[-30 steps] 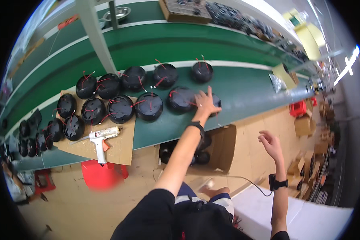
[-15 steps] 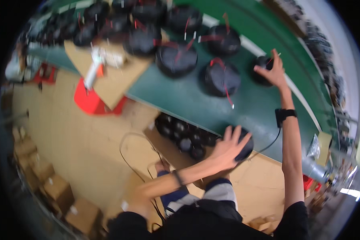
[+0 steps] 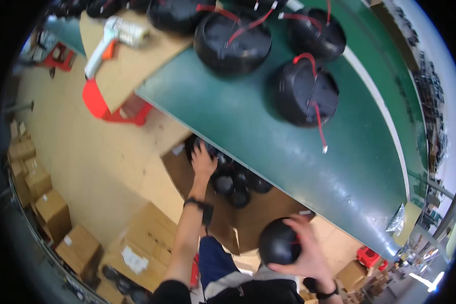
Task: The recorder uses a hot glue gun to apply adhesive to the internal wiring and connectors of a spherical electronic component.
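Note:
My right hand (image 3: 306, 248) grips a smooth, round black shell (image 3: 279, 242) at its right side, in front of my body and near the table's front edge. A bit of red shows by the fingers on it. My left hand (image 3: 203, 161) reaches into an open cardboard box (image 3: 258, 220) by the table's edge. Its fingers are spread over a black round part (image 3: 191, 144) there, and whether they grip it is hard to see. Several more black round parts (image 3: 224, 183) lie in that box.
On the green table (image 3: 228, 111) stand several black round housings (image 3: 306, 95) with red wires. A glue gun (image 3: 109, 43) lies on a cardboard sheet (image 3: 131, 66) over a red stool (image 3: 99, 104). Brown cartons (image 3: 53, 207) line the floor at left; a bigger carton (image 3: 147, 233) is nearer.
My left hand has left the round black part at the table's edge and moved into the box. My right hand has come back from the table's far side and now holds a round black shell.

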The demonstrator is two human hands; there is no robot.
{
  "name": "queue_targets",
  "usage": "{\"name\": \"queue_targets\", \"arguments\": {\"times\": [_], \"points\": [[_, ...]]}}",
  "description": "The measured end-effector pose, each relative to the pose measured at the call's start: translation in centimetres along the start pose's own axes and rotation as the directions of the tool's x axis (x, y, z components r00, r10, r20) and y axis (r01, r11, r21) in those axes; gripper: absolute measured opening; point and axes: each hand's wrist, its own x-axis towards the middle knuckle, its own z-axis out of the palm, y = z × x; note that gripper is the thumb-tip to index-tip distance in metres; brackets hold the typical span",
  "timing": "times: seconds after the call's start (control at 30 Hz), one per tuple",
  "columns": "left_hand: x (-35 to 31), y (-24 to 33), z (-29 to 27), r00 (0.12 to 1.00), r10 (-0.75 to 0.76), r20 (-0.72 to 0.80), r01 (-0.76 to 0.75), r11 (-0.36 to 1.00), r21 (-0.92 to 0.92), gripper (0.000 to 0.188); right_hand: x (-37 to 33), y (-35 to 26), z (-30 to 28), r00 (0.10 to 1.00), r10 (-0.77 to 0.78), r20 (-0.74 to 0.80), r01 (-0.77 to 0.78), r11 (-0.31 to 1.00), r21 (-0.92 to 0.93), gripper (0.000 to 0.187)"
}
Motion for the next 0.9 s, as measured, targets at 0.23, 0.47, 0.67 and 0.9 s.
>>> {"name": "queue_targets", "arguments": {"times": [0.23,0.47,0.67,0.9], "points": [[-7.2,11.5,-21.9,0.868,0.454,-0.200,-0.483,0.682,-0.549,0.030,19.4,13.3,11.5,0.878,-0.049,-0.475,-0.109,0.948,-0.300,0.064],[-3.8,28.4,-27.5,0.474,0.836,-0.276,-0.858,0.509,0.067,0.126,6.1,-6.2,4.0,0.995,0.038,-0.093,-0.073,0.912,-0.404,0.032],[-12.1,24.0,-22.7,0.552,0.801,-0.232,-0.828,0.493,-0.266,0.117,18.6,-5.8,-14.1,0.542,-0.485,-0.686,0.095,0.847,-0.523,0.082],[-21.1,3.1,-17.6,0.855,0.406,0.323,-0.290,0.890,-0.351,0.119,35.3,-6.1,-16.6,0.404,-0.659,-0.635,0.127,0.727,-0.675,0.124]]}}
